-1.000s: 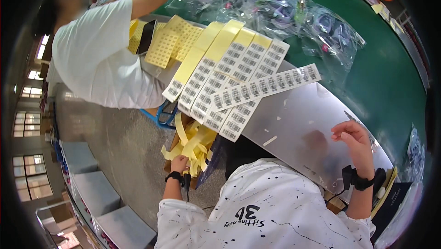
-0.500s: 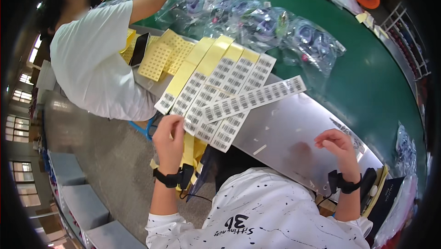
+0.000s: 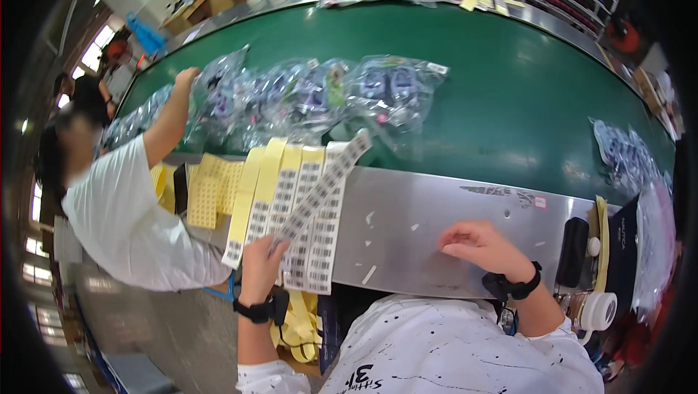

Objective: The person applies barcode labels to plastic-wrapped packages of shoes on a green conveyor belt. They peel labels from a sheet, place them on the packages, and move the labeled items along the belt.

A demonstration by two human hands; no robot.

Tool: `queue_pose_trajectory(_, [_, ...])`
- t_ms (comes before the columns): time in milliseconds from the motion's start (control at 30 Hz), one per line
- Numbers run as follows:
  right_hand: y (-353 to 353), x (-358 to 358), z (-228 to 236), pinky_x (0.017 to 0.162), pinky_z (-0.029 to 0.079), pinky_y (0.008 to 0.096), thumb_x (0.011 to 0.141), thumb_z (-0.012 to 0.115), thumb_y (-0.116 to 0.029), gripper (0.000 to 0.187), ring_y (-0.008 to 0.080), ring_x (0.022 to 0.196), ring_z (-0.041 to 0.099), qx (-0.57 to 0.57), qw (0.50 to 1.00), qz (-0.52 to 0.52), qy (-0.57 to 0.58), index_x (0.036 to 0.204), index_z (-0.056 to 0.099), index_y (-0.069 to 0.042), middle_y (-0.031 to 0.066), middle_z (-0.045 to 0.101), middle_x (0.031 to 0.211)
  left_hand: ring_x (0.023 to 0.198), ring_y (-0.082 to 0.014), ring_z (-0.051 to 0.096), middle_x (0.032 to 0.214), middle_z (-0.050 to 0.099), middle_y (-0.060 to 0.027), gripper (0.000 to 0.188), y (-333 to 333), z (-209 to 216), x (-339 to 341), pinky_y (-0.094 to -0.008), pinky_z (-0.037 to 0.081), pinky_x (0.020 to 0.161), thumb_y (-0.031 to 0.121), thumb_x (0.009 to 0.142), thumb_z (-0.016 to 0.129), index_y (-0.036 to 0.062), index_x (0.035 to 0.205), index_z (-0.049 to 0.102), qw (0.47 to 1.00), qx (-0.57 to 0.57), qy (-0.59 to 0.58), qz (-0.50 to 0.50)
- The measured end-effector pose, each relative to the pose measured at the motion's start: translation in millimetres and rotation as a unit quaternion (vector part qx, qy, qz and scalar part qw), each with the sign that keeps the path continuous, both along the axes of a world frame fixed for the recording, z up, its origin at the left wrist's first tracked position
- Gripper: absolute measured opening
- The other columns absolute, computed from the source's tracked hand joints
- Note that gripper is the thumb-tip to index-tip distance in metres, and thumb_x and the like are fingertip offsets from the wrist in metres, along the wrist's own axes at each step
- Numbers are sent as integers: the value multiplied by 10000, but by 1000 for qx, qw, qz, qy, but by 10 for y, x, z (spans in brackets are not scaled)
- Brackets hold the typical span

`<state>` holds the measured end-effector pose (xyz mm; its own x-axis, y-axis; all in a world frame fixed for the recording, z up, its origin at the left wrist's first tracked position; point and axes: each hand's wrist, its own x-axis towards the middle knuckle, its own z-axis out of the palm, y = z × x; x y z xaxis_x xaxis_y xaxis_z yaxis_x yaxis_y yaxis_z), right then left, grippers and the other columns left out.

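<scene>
Brushed grey metal forms the near edge of the bench (image 3: 436,212), smooth and dull, dotted with small white paper scraps; beyond it runs a matte green belt surface (image 3: 509,89). Seen from the head camera, long narrow strips of white barcode labels on yellow backing paper (image 3: 309,212) lie fanned across the metal edge, overhanging toward the person. The left hand (image 3: 260,267) is closed on the lower end of one strip of white labels (image 3: 323,185), which slants up and to the right over the others; a black band sits on that wrist. The right hand (image 3: 480,245) rests on the bare metal well apart from the strips, fingers loosely curled with the tips touching the surface, holding nothing that shows. Crinkled clear plastic bags with dark and purple contents (image 3: 320,96) lie in a row on the green surface. At left, a co-worker in a white shirt (image 3: 120,212) reaches a hand (image 3: 185,78) onto those bags. Yellow square label sheets (image 3: 207,190) lie beside the strips.
</scene>
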<state>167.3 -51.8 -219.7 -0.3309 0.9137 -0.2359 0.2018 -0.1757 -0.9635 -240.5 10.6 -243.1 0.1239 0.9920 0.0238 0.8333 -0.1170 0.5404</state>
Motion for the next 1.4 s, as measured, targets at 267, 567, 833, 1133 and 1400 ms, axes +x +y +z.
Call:
queue_pose_trajectory(267, [103,-413,-93,743,496,297,881,621,-228,261,147,796,628,54,990,130,-9,1023,615,-9,101,670,882,571,-70,361,535,405,-24,333,-256,326,435,-309,308,473,189,887,595,-83,714,512,974,-109,-192,40])
queue_pose_trajectory(567, [-8,-398,-298,734,494,273,879,621,-197,244,143,785,624,3,996,82,22,1017,612,5,95,674,885,497,-306,439,599,530,-213,304,-288,110,-248,-397,377,526,186,915,526,-88,786,549,995,-63,10,76])
queue_pose_trajectory(833, [9,-438,-213,752,484,267,893,608,-196,233,134,804,618,18,997,74,8,1016,621,1,84,672,882,680,-294,560,736,576,-121,201,-290,387,-106,-375,428,636,127,935,488,-38,885,593,977,176,62,98])
queue_pose_trajectory(1133, [119,-759,8,989,409,357,972,475,-318,394,207,1116,556,-146,879,-74,448,1179,554,7,128,610,1155,644,-21,427,728,525,41,118,-561,542,1652,-183,365,586,99,930,562,23,840,553,849,-182,-494,-46])
queue_pose_trajectory(1400, [356,22,163,774,513,314,932,564,-212,203,167,870,635,23,904,-229,361,1033,594,-39,97,650,950,792,-89,576,894,636,-59,192,-525,90,1532,-230,471,698,106,917,555,-28,1052,585,885,-308,-196,-289])
